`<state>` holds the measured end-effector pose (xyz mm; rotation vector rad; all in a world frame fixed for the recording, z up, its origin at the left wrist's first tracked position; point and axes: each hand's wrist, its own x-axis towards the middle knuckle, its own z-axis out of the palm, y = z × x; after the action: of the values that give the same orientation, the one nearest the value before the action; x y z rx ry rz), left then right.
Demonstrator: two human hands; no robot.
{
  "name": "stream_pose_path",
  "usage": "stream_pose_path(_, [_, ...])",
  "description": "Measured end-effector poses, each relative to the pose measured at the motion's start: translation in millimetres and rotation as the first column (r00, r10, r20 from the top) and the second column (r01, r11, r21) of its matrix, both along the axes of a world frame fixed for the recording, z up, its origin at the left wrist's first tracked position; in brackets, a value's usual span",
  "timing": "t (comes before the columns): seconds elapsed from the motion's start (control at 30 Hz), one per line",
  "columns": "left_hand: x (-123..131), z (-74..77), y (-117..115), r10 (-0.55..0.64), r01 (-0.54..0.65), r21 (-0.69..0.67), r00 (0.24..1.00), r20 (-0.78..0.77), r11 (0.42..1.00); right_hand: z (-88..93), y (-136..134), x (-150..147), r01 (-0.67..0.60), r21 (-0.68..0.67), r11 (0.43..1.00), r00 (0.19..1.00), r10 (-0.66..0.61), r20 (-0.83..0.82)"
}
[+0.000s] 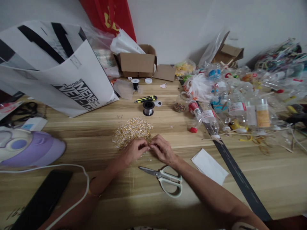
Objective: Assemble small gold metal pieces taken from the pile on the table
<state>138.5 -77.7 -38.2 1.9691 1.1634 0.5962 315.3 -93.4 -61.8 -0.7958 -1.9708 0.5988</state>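
Note:
My left hand (137,149) and my right hand (163,149) meet fingertip to fingertip over the wooden table (115,191). Both are closed in a pinch, and whatever lies between the fingers is too small to make out. Just beyond the left hand spreads a pile of small gold and silver metal pieces (131,129). A few loose bits (149,159) lie below the fingers. Scissors with pale handles (171,182) rest partly open nearer to me, beside my right forearm.
Behind the pile are a wire spool (148,109) and a yellow-black utility knife (146,99). Plastic bottles (236,110) crowd the right, near folded white paper (209,166). Left stand a white bag (72,83) and a purple device (35,148), with a black phone (43,198) in front.

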Motion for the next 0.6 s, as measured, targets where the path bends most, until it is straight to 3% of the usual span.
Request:
stream_pose_path(0.3, [4.8,6.8,-7.0,-0.061,0.067,0.106,0.996,-0.064,0.992,-1.9,-1.8,0.7,-0.028,-0.008,1.000,0.998,0.029,0.056])
stream_pose_path(0.6, [-1.6,4.2,-0.1,0.009,0.008,-0.116,0.990,0.142,0.993,0.9,-5.4,2.0,0.160,0.017,0.987,0.987,-0.160,-0.010])
